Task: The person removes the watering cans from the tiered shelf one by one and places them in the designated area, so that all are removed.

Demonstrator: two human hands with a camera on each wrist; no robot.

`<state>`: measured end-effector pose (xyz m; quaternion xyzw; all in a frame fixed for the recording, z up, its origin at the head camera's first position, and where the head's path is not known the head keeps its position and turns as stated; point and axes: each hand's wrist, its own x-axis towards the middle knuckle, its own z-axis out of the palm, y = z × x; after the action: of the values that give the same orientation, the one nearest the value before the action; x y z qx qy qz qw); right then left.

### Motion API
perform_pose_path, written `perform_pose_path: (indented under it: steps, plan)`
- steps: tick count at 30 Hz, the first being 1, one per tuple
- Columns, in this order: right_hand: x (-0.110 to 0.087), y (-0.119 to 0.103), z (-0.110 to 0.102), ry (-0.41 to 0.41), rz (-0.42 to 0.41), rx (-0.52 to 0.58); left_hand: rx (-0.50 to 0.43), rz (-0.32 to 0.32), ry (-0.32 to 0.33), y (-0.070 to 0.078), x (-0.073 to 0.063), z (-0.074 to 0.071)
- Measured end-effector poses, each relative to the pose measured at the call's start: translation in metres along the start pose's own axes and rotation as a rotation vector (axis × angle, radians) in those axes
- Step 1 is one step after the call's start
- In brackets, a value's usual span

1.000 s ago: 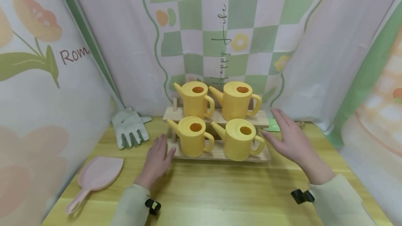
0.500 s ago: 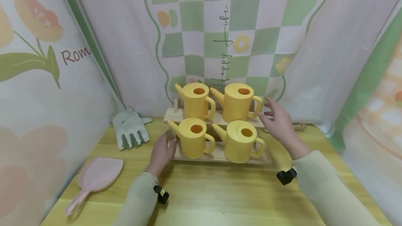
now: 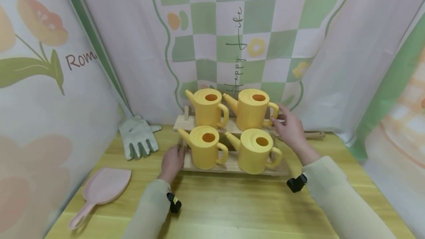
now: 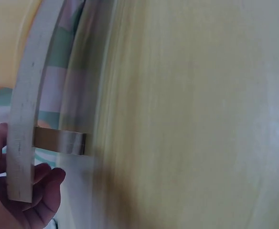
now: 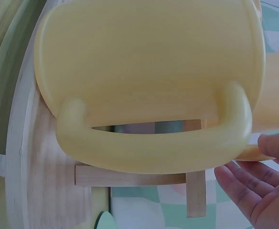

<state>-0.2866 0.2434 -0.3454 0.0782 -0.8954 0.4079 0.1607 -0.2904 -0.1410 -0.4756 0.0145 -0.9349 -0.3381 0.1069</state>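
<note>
My left grip (image 3: pixel 172 161) is clasping the left end of the wooden rack (image 3: pixel 231 162); my right is lying at the upper right watering can's (image 3: pixel 250 115) handle, though I cannot tell whether it is grasping. Between both, the rack's front edge is running, the counter (image 3: pixel 225 202) stretching towards me. Leftward, a glove (image 3: pixel 137 135) and pink scoop (image 3: pixel 106 185) are lying; beyond my right grip, a wooden handle (image 3: pixel 314 135) is poking out. Behind, a checkered cloth (image 3: pixel 259 17) is hanging. Between my grips, four yellow cans are standing upright on two tiers, spouts pointing left.
</note>
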Motion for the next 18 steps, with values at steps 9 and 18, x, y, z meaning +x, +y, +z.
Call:
perform_pose_path:
  steps: [9, 18]
  plan:
    - [0.0003, 0.002, 0.003, 0.047, 0.023, 0.007, 0.042, -0.019, -0.028, -0.0008, 0.0023, 0.0047]
    - [-0.0039, 0.001, -0.0017, 0.069, 0.024, 0.04, 0.062, -0.023, -0.033, -0.0009, 0.0006, 0.004]
